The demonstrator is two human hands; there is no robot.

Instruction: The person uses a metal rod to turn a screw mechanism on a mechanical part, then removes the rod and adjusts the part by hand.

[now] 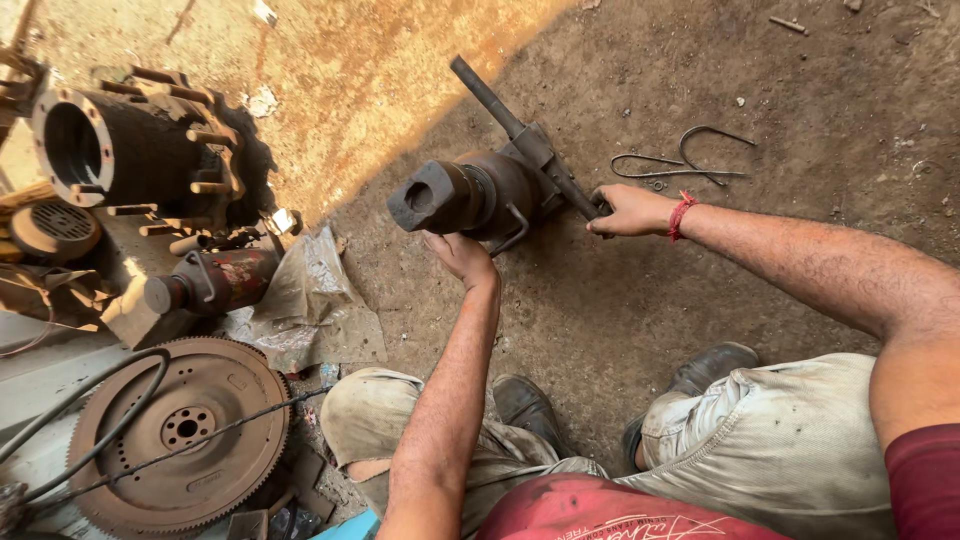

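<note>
Left hand (458, 255) cupped under near side of heavy dark metal housing (480, 192), fingers wrapped on its underside. Right hand (628, 211) closed round right end of same housing, beside a flat bracket. Housing on dirt floor (620, 320), centre of scene; blunt square-holed end aimed left. Slim shaft (486, 94) jutting from its far side, slanting far-left. Bent wire clip (690, 160) just right. Toothed flywheel (180, 430) near left; studded drum (130, 150) far left.
</note>
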